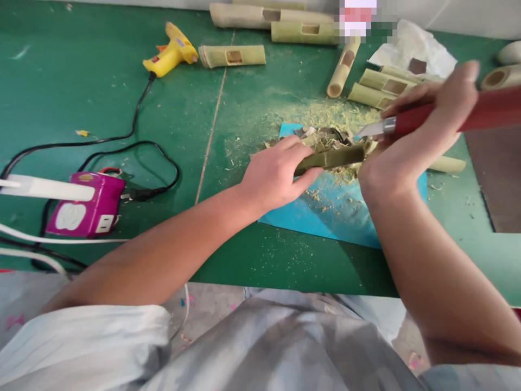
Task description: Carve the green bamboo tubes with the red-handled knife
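Two hands above the blue mat (325, 220): our left hand (277, 175) is gripping bamboo (337, 157), our right hand (402, 158) a knife (409, 123).

The green table (101, 98) carries a yellow glue gun (171, 51) at its far left, with a black cord (134, 122) trailing toward a purple power strip (87, 203) near the front edge. Notched bamboo tubes (232, 56) lie along the far side, near crumpled white paper (411, 41). A blue mat (337, 214) lies centre-right, with bamboo shavings (321, 111) strewn around it.
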`<state>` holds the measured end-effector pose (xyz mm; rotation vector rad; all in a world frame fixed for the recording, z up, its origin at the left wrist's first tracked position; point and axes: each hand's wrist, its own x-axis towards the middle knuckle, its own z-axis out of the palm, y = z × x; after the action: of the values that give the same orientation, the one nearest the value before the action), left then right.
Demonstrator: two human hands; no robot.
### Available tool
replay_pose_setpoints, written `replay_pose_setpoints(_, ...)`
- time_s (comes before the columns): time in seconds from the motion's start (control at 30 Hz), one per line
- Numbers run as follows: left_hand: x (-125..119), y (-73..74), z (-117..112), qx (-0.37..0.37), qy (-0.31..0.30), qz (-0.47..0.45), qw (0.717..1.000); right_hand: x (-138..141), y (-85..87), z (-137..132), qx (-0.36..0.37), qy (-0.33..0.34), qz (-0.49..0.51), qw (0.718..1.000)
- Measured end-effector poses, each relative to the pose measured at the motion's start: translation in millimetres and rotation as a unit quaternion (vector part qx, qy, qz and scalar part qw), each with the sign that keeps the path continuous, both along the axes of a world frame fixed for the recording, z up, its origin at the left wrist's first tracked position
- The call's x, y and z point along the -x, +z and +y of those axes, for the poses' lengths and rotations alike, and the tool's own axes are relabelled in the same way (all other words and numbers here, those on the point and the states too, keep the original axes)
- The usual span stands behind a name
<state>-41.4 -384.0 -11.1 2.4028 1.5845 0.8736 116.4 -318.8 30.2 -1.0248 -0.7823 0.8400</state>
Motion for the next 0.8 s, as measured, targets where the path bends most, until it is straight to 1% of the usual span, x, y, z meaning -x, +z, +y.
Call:
replay_pose_setpoints(0.03, 0, -0.3, 0, -0.001, 0.007, -0.019, 1.000, -5, 0.8, 2, -0.031, -0.010, -0.011, 0.999)
replay_pose_setpoints(0.07, 1, -0.6, 0, -0.002, 0.013, -0.034, 0.999, -10, 0.0, 6, -0.047, 0.006, -0.009, 0.999)
replay_pose_setpoints(0.1, 1, -1.0, 0, -0.004, 0.018, -0.046, 0.999, -14, -1.7, 10, -0.059, 0.001, 0.020, 0.998)
replay_pose_setpoints(0.13, 1, -1.2, 0, -0.010, 0.021, -0.053, 0.998, -18, -3.9, 14, -0.047, 0.012, 0.039, 0.998)
replay_pose_setpoints(0.2, 2, -1.4, 0, -0.031, 0.024, -0.056, 0.998, -24, -7.5, 20, -0.026, 0.004, 0.061, 0.998)
replay_pose_setpoints(0.33, 3, -1.0, -1, -0.081, 0.015, -0.040, 0.996, -26, -6.9, 23, 0.012, -0.021, 0.064, 0.998)
replay_pose_setpoints(0.43, 4, -0.4, -4, -0.138, -0.004, -0.025, 0.990, -24, -5.0, 19, 0.009, -0.018, 0.069, 0.997)
replay_pose_setpoints(0.57, 4, 1.5, -8, -0.223, -0.031, -0.006, 0.974, -22, -6.6, 19, -0.004, -0.006, 0.078, 0.997)
replay_pose_setpoints(0.7, 3, 3.7, -11, -0.240, -0.037, 0.027, 0.970, -20, -7.2, 18, -0.014, -0.011, 0.077, 0.997)
replay_pose_setpoints(0.8, 3, 4.1, -11, -0.255, -0.053, 0.014, 0.965, -20, -5.3, 16, 0.001, 0.000, 0.074, 0.997)
